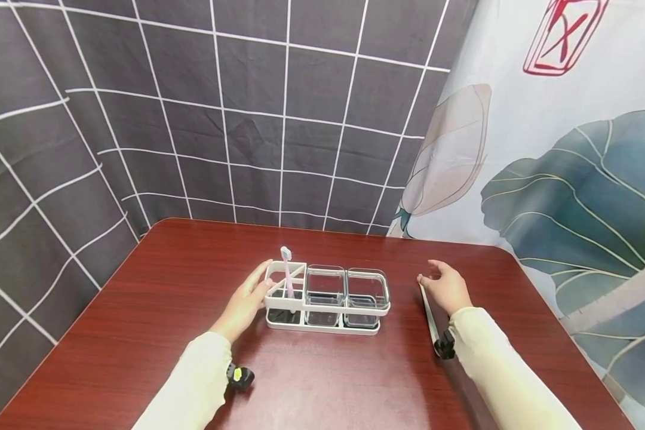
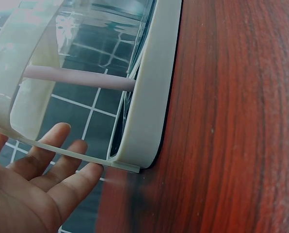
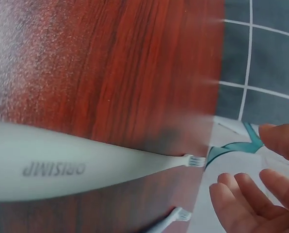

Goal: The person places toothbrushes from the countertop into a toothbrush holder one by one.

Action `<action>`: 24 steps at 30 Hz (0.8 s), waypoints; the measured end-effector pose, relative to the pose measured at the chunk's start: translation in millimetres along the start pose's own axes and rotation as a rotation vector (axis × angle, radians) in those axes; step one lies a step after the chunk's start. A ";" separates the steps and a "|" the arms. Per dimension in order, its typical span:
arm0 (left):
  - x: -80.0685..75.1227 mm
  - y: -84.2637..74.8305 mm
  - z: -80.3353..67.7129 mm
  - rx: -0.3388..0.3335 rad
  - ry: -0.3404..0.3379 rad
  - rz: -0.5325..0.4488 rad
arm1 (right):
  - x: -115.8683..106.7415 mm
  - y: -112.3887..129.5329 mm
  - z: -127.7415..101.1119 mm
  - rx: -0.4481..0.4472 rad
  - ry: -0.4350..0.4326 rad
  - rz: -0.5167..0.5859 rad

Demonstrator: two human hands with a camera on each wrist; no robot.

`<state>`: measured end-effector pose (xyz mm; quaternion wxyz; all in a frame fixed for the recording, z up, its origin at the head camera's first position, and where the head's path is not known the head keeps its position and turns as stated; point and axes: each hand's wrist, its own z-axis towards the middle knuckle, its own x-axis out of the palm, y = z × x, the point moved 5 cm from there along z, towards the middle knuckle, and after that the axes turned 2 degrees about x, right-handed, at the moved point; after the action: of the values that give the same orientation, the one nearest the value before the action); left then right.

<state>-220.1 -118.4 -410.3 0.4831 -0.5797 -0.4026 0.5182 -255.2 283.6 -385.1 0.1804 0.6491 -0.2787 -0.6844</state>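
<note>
Currently the white toothbrush lies flat on the desk, long axis running near-to-far, bristle end just beside the right hand, whose fingers are loosely spread, holding nothing. The left hand rests straight fingers against the white holder, which carries a pink toothbrush.
</note>
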 end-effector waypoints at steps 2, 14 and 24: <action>0.2 0.2 -0.6 0.000 0.000 -0.002 | 2.4 -3.6 0.1 0.026 0.010 0.019; -1.5 1.4 -1.2 -0.023 -0.013 0.032 | 13.0 -22.9 3.1 0.149 0.059 0.149; -1.2 -0.3 0.3 -0.023 -0.005 0.033 | 16.7 -31.3 11.7 0.202 0.122 0.182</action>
<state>-220.5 -119.4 -409.8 0.4668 -0.5902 -0.4001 0.5231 -264.8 299.5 -417.5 0.1920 0.6763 -0.3926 -0.5930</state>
